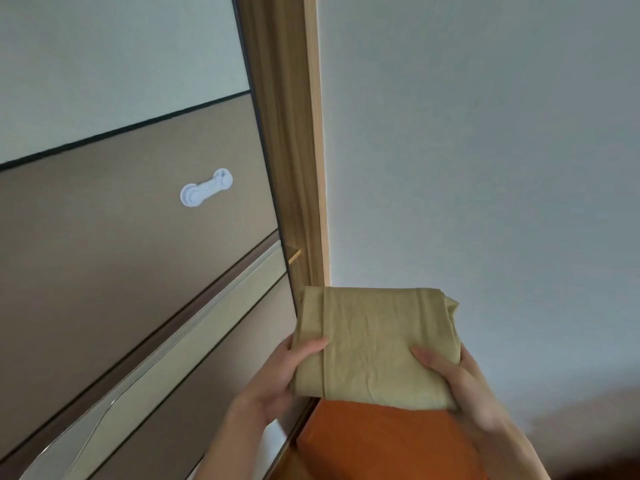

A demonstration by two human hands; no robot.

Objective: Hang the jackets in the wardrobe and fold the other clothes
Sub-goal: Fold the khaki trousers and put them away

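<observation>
- Folded garment (375, 344): a khaki-tan cloth folded into a thick rectangular bundle, held in the air between both hands, low in the scene and right of centre. Its far folded edge lies level with the foot of the wooden frame; its near edge overhangs the orange surface below. The upper face is lightly creased, with a seam line running down its left part.
- Left hand (277, 379): grips the left edge of the bundle, thumb (310, 348) laid across the top face, fingers curled beneath the cloth and hidden by it.
- Right hand (467, 386): grips the right near corner of the bundle, thumb (433, 362) pressed on the top face, remaining fingers wrapped under and out of sight.
- Orange surface (381, 441): a flat orange-brown object directly under the bundle; whether cloth or a box cannot be told, nor whether the bundle touches it.
- Wardrobe door (121, 254): a panelled sliding door filling the left side, pale upper panel over tan lower panels, divided by dark strips.
- White latch (206, 188): a small plastic fitting stuck on the tan panel, well apart from the hands.
- Wooden frame (298, 150): an upright wood-grain post between the door and the wall.
- Wall (485, 150): plain pale surface behind the bundle.
</observation>
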